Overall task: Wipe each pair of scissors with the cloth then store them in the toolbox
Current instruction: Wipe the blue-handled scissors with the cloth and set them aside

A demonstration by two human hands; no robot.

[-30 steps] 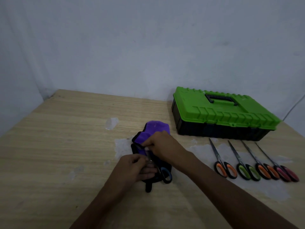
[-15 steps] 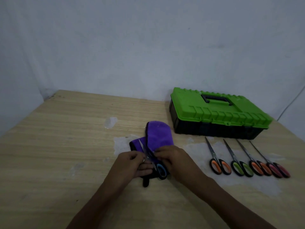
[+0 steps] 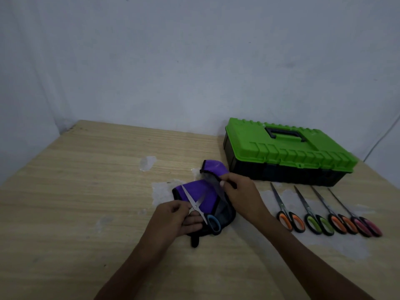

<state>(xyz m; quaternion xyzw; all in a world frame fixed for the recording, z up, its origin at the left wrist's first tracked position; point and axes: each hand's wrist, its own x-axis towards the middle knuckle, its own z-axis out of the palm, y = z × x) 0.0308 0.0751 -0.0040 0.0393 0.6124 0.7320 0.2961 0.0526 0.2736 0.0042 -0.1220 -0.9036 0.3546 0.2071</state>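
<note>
A pair of blue-handled scissors [image 3: 200, 210] lies with its blades spread on a purple cloth with black trim [image 3: 200, 189] in the middle of the wooden table. My left hand [image 3: 175, 219] holds the scissors at the pivot and one handle. My right hand [image 3: 238, 193] pinches a fold of the cloth and lifts it above the blades. The green and black toolbox [image 3: 287, 151] stands shut at the back right. Several more scissors [image 3: 324, 215] with orange, green and pink handles lie in a row in front of it.
The table [image 3: 86, 191] has pale worn patches around the cloth and under the row of scissors. A grey wall stands behind it. A thin cable [image 3: 381, 139] runs down the wall at the far right.
The scissors' blades have spread apart. My right hand has left the scissors, moved up and right, and lifted a fold of the cloth.
</note>
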